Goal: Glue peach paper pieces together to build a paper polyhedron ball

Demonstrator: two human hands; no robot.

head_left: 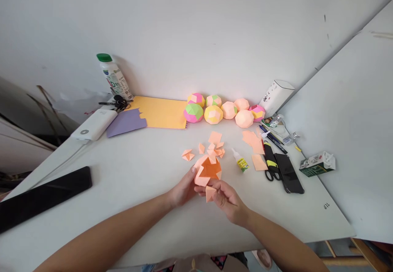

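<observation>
My left hand [184,188] pinches the half-built orange paper shell [208,170] just above the table [138,174], right hand [229,200] fingers clamped on a folded unit [210,192] touching its rim; squeeze too hard and the shell could crumple, scattering loose units [211,149] beyond.

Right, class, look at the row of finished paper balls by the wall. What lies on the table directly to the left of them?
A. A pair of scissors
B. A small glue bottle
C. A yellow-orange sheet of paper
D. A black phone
C: the yellow-orange sheet lies flat just left of the paper balls, while the scissors, glue bottle and black phone lie nearer and to the right.
</observation>
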